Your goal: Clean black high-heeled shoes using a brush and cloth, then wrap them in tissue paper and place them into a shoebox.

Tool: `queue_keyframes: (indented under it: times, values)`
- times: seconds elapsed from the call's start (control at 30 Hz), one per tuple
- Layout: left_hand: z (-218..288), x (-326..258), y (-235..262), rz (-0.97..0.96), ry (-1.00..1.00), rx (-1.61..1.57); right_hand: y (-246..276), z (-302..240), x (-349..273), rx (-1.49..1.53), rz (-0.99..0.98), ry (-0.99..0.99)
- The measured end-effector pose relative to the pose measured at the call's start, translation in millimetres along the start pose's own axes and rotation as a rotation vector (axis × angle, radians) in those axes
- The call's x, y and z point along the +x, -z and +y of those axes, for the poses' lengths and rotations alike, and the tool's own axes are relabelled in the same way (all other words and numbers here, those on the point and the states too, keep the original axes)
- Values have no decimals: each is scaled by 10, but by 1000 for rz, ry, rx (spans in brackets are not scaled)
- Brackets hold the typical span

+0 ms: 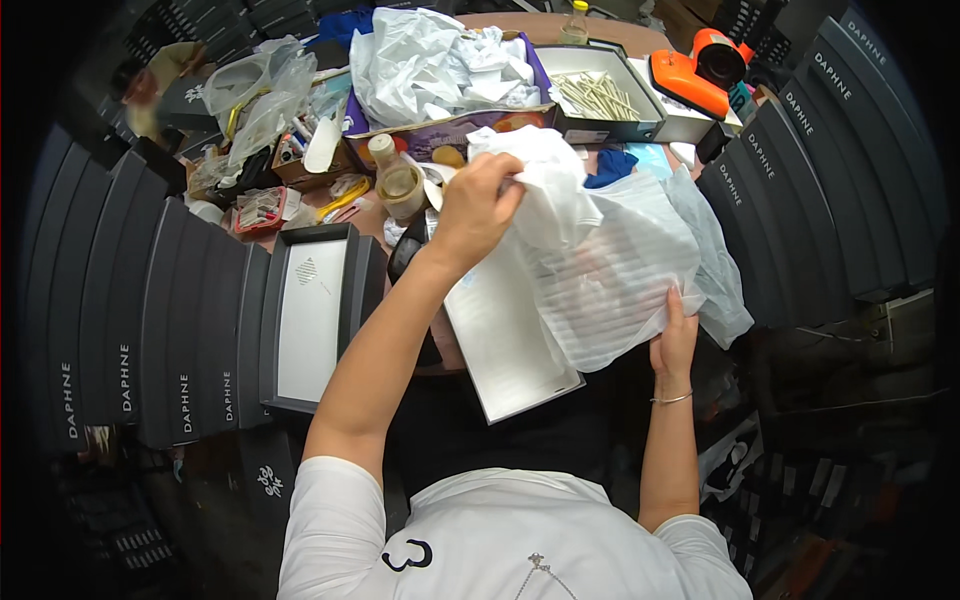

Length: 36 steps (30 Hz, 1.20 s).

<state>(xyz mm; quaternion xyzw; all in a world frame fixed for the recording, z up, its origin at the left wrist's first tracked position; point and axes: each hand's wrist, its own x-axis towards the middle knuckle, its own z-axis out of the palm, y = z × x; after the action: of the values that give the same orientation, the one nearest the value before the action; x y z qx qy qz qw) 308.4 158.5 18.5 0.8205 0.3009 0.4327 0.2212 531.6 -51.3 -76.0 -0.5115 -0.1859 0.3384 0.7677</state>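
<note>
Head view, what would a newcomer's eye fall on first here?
Probably the bright orange device at the upper right, the boldest colour among greys and whites. Next would come the dark boxes lined up along both sides. In the centre, the left hand grips crumpled white material, and the right hand holds the edge of a translucent white sheet.

Middle bright, white sheet softly lit; corners black; side boxes bowed.

A white short-sleeved shirt, marked with a curved black motif, is worn with a silvery necklace and thin bangle.
</note>
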Motion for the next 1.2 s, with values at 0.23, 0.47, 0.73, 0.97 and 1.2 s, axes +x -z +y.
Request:
queue_keyframes:
  times: [0.23,0.47,0.73,0.97,1.2]
  values:
    - [254,-1125,916,-20,683,-584,-1029,1,-612,-284,-816,-191]
    - [345,-2330,1326,434,786,-372,-1940,408,-1521,-275,-1519,257]
    - [408,-2414,1932,495,736,196,-815,742,-471,-1420,-879,297]
    - [388,-2578,1924,554,687,140,-793,1207,-642,-1343,-820,322]
    - [254,-2733,1932,557,673,29,-804,1240,-768,-1723,-681,203]
